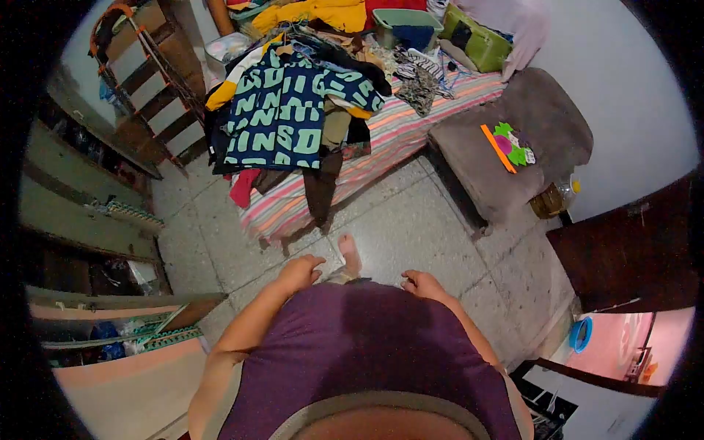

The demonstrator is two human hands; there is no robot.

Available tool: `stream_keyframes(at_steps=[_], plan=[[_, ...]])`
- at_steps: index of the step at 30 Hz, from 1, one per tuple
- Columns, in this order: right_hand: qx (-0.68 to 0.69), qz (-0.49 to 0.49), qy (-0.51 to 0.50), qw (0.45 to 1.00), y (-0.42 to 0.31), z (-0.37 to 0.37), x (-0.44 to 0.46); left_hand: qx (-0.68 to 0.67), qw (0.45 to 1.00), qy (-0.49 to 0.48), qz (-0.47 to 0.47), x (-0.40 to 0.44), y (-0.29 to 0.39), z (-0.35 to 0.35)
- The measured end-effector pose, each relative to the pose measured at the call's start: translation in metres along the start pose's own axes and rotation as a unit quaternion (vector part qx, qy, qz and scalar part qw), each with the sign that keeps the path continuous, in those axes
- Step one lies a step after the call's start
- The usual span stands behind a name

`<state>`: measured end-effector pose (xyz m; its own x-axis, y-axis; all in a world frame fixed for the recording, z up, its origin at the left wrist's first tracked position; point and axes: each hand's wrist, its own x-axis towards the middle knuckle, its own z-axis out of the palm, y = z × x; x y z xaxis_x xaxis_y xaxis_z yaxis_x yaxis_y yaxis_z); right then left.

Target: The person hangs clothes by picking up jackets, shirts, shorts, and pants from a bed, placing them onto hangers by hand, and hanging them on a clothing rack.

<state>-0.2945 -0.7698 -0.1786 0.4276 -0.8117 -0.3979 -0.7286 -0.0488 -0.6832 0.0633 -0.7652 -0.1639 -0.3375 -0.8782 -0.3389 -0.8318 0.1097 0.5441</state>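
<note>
My left hand (299, 273) hangs in front of my body above the tiled floor, fingers loosely apart and holding nothing. On the other side, my right hand (424, 284) also hangs free, its fingers slightly bent with nothing in them. Both hands are apart from the furniture. Ahead is a bed with a striped cover (400, 136). A navy garment with large mint letters (279, 110) lies spread over a heap of clothes at its near left end. Dark cloth (320, 187) and a red piece (243, 188) hang over the bed's edge.
A grey padded seat (477, 147) holds a green and orange cut-out (510, 147). Beside it stands a bottle of yellowish liquid (554, 198). A green basket (407, 28) and a green bag (473, 40) sit on the bed. A ladder (150, 81) leans at left, near open cupboards (103, 198).
</note>
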Motion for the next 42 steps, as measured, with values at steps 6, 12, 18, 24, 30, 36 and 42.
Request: stream_keyframes(at_steps=[6, 12, 18, 24, 30, 36, 42], plan=[[-0.021, -0.006, -0.016, 1.000, 0.001, -0.060, 0.091, -0.016, 0.998, 0.048, 0.045, 0.092, -0.021, -0.042], [-0.052, -0.040, -0.014, 0.998, -0.041, -0.122, 0.195, -0.025, 0.991, 0.109, 0.067, 0.167, -0.041, -0.121], [-0.078, -0.152, -0.028, 0.985, -0.087, -0.141, 0.298, -0.066, 0.980, 0.189, 0.005, 0.196, -0.081, -0.165], [-0.110, -0.220, -0.085, 0.965, -0.108, -0.143, 0.374, -0.102, 0.967, 0.228, -0.053, 0.178, -0.116, -0.157], [-0.078, -0.261, -0.120, 0.955, -0.139, -0.146, 0.461, -0.132, 0.926, 0.313, -0.164, 0.148, -0.117, -0.154], [-0.019, -0.337, -0.134, 0.932, -0.179, -0.157, 0.564, -0.241, 0.857, 0.351, -0.291, 0.164, -0.098, -0.151], [-0.054, -0.335, -0.110, 0.934, -0.180, -0.177, 0.664, -0.216, 0.844, 0.401, -0.283, 0.218, -0.068, -0.153]])
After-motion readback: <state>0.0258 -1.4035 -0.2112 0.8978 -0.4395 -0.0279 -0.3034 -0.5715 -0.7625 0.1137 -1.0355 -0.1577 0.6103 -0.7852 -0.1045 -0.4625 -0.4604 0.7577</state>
